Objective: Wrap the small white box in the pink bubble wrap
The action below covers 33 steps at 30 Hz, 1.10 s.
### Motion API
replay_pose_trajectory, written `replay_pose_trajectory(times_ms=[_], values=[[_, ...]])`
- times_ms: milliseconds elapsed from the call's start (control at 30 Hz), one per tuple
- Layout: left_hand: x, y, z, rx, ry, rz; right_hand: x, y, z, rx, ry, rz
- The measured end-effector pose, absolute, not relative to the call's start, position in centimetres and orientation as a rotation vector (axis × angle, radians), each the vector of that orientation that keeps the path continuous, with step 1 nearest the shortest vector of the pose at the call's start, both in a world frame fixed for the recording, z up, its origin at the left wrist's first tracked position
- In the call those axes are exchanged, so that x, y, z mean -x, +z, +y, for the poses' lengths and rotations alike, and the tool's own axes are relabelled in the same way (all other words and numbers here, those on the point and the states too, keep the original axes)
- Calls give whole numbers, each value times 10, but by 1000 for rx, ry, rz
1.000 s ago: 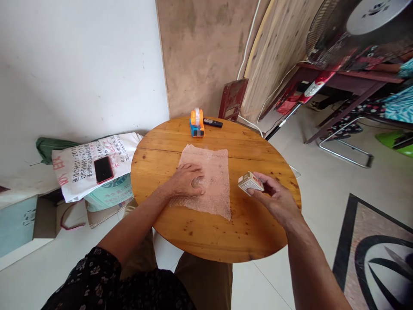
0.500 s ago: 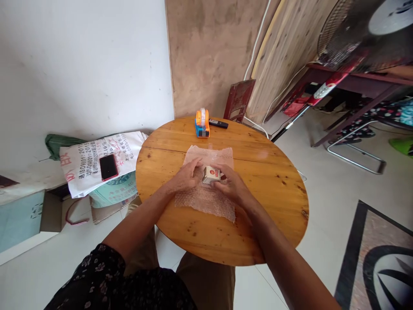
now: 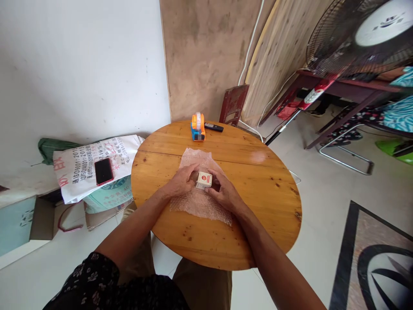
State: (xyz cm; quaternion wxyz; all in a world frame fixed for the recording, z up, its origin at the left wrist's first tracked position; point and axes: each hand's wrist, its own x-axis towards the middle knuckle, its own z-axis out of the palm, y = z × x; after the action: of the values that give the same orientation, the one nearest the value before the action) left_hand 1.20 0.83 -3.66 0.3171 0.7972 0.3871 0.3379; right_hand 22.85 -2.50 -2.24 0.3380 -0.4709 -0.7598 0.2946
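A small cream-coloured box (image 3: 204, 180) with a red round print lies on a sheet of clear bubble wrap (image 3: 193, 204), in the middle of a round wooden table (image 3: 258, 189). My right hand (image 3: 224, 189) curls around the box's right side, its thumb at the near edge and its fingers at the far edge. On the other side, my left hand (image 3: 181, 181) is beside the box with fingers bent and apart, over the wrap. Whether its fingertips touch the box is unclear. The wrap's far right edge now slants in toward my right hand.
An orange and blue tape dispenser (image 3: 198, 127) and a black slim object (image 3: 214, 127) are at the table's far edge. Left of the table, a phone (image 3: 103, 171) lies on a printed white sack (image 3: 71, 181). A chair (image 3: 234, 103) and standing fan (image 3: 355, 43) are beyond.
The bubble wrap's far right corner, spread flat before, has been drawn inward. The box has shifted slightly left, and my left hand has come closer to it. The view has turned slightly right.
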Motion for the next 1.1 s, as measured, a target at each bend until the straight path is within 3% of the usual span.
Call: replay_pose_trajectory(times_ms=[1100], values=[[-7,-31,10,-2186,855,981,-231,-13,-26,1136,1111,-1785]])
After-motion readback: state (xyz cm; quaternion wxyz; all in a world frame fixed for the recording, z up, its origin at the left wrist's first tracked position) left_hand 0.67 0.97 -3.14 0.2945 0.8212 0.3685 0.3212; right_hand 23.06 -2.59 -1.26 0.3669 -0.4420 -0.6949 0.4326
